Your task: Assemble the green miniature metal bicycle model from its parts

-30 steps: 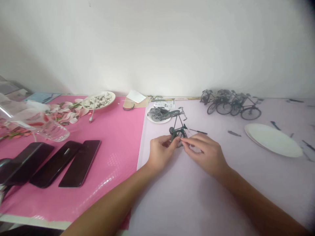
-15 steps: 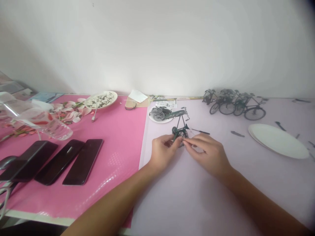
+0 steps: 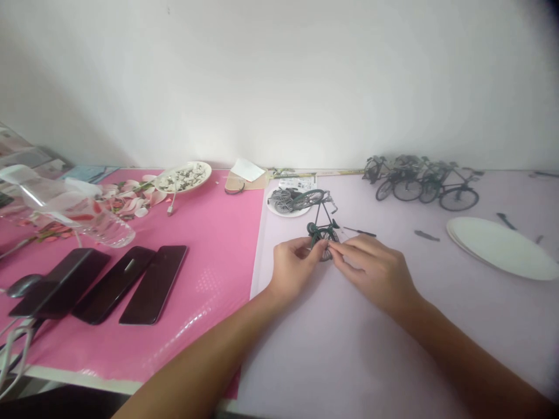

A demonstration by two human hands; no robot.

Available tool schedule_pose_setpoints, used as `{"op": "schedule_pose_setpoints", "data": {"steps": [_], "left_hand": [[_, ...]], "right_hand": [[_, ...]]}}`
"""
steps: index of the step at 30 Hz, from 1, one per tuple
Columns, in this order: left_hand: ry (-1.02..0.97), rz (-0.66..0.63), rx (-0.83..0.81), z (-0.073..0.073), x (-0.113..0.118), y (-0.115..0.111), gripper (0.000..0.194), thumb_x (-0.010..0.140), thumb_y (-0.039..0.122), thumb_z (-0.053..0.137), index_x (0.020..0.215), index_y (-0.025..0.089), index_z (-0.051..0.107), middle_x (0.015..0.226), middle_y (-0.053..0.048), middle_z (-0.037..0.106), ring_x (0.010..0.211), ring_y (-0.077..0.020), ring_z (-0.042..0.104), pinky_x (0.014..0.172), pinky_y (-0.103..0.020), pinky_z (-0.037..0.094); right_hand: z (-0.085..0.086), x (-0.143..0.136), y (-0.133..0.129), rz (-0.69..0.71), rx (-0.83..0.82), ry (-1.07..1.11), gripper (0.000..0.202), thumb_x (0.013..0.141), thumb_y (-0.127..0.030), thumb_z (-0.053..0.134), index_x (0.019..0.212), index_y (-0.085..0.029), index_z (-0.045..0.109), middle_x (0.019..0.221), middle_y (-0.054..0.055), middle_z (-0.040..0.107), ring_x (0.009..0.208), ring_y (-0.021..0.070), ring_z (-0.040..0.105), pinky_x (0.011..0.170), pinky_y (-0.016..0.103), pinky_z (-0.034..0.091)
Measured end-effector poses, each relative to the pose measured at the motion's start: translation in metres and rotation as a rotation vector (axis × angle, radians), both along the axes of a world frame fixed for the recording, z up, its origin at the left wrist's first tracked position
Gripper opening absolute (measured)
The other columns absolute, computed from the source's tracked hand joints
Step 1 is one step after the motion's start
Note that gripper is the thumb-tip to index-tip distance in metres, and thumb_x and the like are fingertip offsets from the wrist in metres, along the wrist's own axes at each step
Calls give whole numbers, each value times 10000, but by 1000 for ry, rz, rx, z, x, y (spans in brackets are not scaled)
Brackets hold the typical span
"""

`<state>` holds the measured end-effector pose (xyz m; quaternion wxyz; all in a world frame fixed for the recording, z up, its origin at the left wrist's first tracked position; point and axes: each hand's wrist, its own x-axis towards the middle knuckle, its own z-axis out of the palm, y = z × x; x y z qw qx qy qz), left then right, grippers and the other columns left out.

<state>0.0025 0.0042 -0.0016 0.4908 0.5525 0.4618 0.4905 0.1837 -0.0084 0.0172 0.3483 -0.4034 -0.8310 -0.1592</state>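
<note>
A dark green model bicycle [image 3: 324,217] is tilted up on end between my hands, its handlebar end pointing away from me. My left hand [image 3: 293,265] has its thumb and fingers closed on the near wheel. From the other side my right hand [image 3: 378,265] pinches at the same wheel, close to its hub; whatever small part lies between those fingertips is hidden. A thin screwdriver [image 3: 363,232] lies just beyond my right hand. Behind the bicycle, a white plate [image 3: 271,208] carries loose model wheels [image 3: 283,199].
Several assembled model bicycles [image 3: 421,181] stand at the back right, with white plates [image 3: 502,247] in front of them. Small dark parts [image 3: 427,235] lie nearby. On the left are phones [image 3: 154,285], a plastic bottle [image 3: 74,206] and a bowl of white bits [image 3: 186,177].
The view has shifted slightly, so everything sits a little further right. The bicycle's far wheel has turned and shows rounder. Both hands keep hold at the near wheel.
</note>
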Motion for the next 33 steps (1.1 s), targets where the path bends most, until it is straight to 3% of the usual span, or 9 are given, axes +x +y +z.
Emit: {"op": "schedule_pose_setpoints", "data": {"steps": [8, 15, 21, 33], "left_hand": [[-4, -1, -3, -1, 0, 1, 441, 880, 557, 697, 730, 143, 726, 663, -32, 651, 617, -142, 555, 546, -241, 388], [125, 55, 90, -2, 0, -1, 456, 923, 463, 665, 600, 169, 534, 586, 27, 460, 581, -102, 406, 534, -249, 294], [197, 91, 148, -1, 0, -2, 475, 923, 444, 663, 570, 177, 490, 573, 30, 460, 585, -111, 425, 554, -257, 337], [283, 127, 201, -2, -1, -4, 343, 922, 390, 672, 651, 180, 657, 636, 2, 626, 587, -121, 527, 593, -250, 391]], "right_hand": [[0, 0, 0, 12, -16, 32, 143, 915, -110, 705, 1021, -201, 734, 809, 9, 739, 746, 156, 668, 660, 291, 498], [-4, 1, 2, 19, -50, 53, 130, 934, -127, 686, 1005, -207, 760, 783, 15, 743, 725, 155, 675, 654, 281, 506], [-6, 0, 1, 2, -130, 94, 154, 951, -163, 662, 1018, -230, 784, 832, 27, 772, 748, 166, 700, 662, 293, 534], [-11, -2, 1, -20, -125, 102, 113, 958, -165, 659, 948, -210, 761, 827, 25, 767, 756, 167, 699, 661, 285, 521]]}}
